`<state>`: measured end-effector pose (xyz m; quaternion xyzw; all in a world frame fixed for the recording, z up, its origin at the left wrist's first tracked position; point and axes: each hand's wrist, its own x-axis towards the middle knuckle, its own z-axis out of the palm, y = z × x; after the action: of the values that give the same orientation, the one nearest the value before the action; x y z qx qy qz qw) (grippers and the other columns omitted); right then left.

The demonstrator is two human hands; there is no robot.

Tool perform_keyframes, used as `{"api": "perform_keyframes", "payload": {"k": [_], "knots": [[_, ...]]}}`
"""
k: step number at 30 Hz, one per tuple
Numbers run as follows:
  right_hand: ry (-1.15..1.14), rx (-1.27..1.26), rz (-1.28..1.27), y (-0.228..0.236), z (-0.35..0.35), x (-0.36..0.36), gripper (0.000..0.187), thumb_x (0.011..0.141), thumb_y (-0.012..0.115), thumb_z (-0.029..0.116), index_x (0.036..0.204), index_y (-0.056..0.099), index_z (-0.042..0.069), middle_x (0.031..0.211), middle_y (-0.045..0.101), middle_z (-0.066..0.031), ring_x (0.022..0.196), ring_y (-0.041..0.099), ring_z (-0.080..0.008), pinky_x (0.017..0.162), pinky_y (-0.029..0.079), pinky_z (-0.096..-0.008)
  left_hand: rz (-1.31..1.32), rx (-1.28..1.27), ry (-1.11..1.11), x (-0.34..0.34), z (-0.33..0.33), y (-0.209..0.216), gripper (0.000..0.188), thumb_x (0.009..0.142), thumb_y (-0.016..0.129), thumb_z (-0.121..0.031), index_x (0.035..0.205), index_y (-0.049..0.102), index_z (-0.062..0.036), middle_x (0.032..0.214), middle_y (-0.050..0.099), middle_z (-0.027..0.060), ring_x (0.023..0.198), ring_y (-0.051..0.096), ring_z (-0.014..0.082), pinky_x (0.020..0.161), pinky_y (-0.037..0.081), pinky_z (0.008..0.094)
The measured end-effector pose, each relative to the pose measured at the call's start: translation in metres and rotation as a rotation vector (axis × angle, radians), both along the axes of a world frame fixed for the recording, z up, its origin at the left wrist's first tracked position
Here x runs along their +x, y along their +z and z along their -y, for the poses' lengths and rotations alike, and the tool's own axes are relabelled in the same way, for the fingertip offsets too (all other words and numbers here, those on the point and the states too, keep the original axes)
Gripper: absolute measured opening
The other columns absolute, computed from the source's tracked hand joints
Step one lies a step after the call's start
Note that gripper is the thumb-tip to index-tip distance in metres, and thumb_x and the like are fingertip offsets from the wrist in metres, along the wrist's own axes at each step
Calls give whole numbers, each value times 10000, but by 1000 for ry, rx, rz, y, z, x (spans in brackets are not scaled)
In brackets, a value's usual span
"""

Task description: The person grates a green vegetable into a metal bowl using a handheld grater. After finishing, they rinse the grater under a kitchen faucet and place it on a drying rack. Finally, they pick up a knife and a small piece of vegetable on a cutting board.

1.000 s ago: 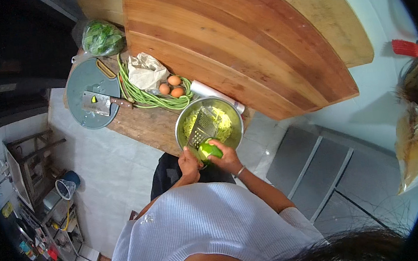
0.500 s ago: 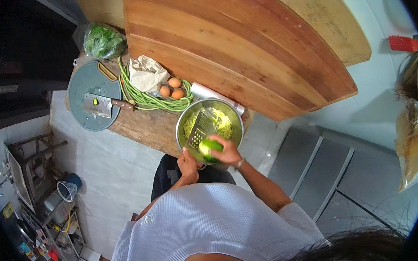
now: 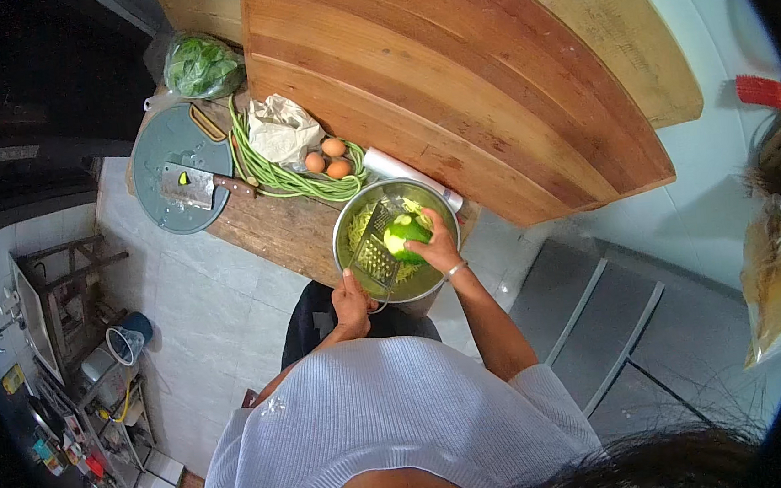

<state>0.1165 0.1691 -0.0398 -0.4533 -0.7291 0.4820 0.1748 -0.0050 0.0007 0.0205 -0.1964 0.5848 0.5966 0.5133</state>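
My left hand (image 3: 353, 304) is closed on the near end of a flat metal grater (image 3: 376, 252), which slants into a round steel bowl (image 3: 343, 264). My right hand (image 3: 439, 247) grips a round green squash (image 3: 399, 240), its pale flesh bared on the side towards the grater. The squash is over the bowl, close against the grater's right side; whether they touch I cannot tell. Pale yellow-green shreds (image 3: 358, 228) lie in the bowl, partly hidden by the grater and my right hand.
Left on the wooden table (image 3: 266, 240), a cleaver (image 3: 189, 185) lies on a grey-blue round cutting board (image 3: 150, 162). Long green beans (image 3: 290, 186), brown eggs (image 3: 339, 168), a cloth-like bag (image 3: 282, 129), a plastic-wrap roll (image 3: 408, 176) and bagged greens (image 3: 202, 66) sit behind. Large wooden boards (image 3: 451, 83) stand beyond.
My right hand has moved the squash away from me, up along the grater and further over the bowl. My left hand still holds the grater. The whole view has shifted slightly.
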Motion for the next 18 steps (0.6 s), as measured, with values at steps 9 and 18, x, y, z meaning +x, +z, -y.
{"api": "perform_keyframes", "payload": {"k": [9, 18], "knots": [[-9, -749, -179, 27, 11, 14, 335, 748, 711, 146, 1042, 621, 13, 922, 624, -43, 845, 566, -120, 774, 463, -262, -2, -33, -29, -4, 2, -7, 403, 955, 337, -379, 631, 318, -139, 481, 253, -26, 383, 242, 98, 370, 280, 282], [406, -576, 92, 27, 4, -8, 433, 634, 798, 263, 923, 605, 5, 790, 607, -53, 749, 559, -108, 661, 476, -259, -104, -171, -58, -19, 10, -1, 405, 946, 363, -388, 634, 370, -130, 473, 307, -19, 380, 290, 94, 335, 291, 260]]}}
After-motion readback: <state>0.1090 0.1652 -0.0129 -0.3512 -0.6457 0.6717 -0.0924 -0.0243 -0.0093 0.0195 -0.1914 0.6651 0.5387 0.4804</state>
